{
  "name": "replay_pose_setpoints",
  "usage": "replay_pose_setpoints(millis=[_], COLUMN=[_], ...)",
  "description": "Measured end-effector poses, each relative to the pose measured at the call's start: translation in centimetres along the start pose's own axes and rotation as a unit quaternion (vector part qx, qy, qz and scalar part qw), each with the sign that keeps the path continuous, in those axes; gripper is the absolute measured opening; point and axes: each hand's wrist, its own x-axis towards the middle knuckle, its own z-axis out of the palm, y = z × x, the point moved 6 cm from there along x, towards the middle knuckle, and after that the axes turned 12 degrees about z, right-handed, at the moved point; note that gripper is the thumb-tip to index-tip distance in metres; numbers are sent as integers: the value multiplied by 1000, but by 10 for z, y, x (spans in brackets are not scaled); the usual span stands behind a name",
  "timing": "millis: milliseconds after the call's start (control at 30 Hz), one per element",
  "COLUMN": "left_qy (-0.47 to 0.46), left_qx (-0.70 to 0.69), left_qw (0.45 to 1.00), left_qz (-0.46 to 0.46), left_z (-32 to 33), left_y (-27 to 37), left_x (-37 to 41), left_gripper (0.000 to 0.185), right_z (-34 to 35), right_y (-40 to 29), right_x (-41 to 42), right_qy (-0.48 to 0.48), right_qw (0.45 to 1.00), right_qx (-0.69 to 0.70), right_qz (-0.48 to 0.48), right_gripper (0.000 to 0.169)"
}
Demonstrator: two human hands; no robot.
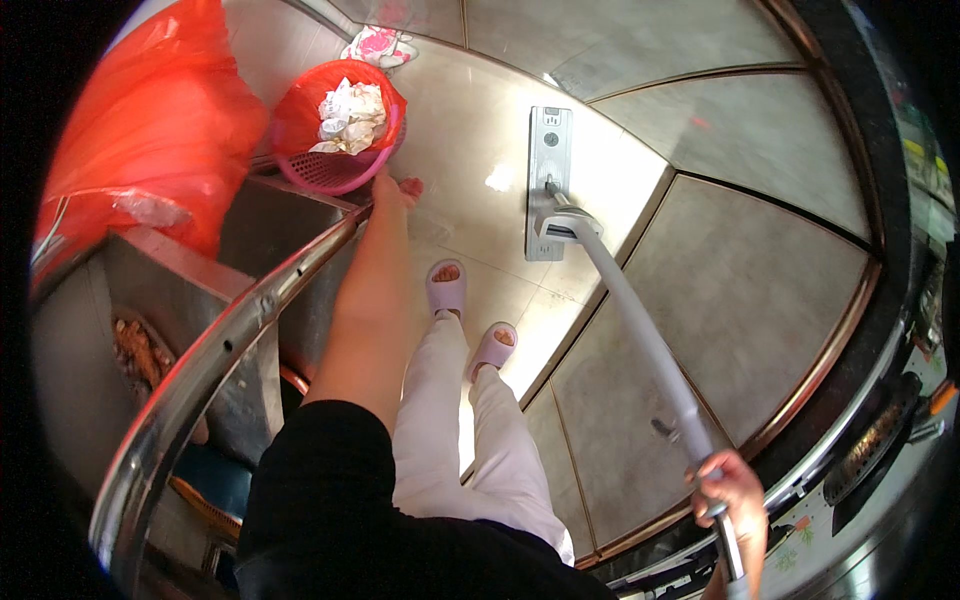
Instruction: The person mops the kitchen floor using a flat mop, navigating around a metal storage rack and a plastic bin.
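My right hand (726, 489) is closed around the pole of a flat mop (652, 337) at the lower right. The grey mop head (550, 150) lies flat on the tiled floor, ahead of my feet. My left arm reaches forward, and my left hand (391, 191) is beside the rim of a pink perforated plastic basket (326, 174). A small reddish thing (411, 187) shows at its fingers; whether the hand grips it or the basket cannot be told. A red plastic bag lines the basket, with crumpled white paper (352, 112) in it.
A large red plastic bag (157, 135) stands at the upper left by a metal-edged rack (247, 322). Grey cabinet doors (750, 300) line the right side under a dark counter edge. A pink and white cloth (377, 46) lies behind the basket.
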Motion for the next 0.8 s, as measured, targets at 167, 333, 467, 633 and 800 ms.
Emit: replay_pose_setpoints(millis=[167, 333, 467, 633, 800], left_qy=[-271, -436, -558, -586, -740], left_qx=[141, 146, 41, -181, -150], left_qw=[948, 826, 617, 483, 310], left_qz=[92, 325, 553, 625, 578], left_z=[-26, -12, -40, -116, -240], left_y=[-6, 89, 193, 268, 269], left_x=[-108, -363, -586, -744, -856], left_gripper=[38, 39, 46, 70, 51], right_z=[-6, 14, 70, 145, 205], right_y=[-102, -164, -181, -128, -31], right_x=[-2, -23, -21, -22, -54], right_qy=[-208, -346, -376, -225, 67], right_qw=[972, 923, 882, 838, 627], right_qx=[75, 105, -24, -270, -547], right_qz=[-73, -133, -281, -417, -551], right_gripper=[24, 46, 78, 81, 53])
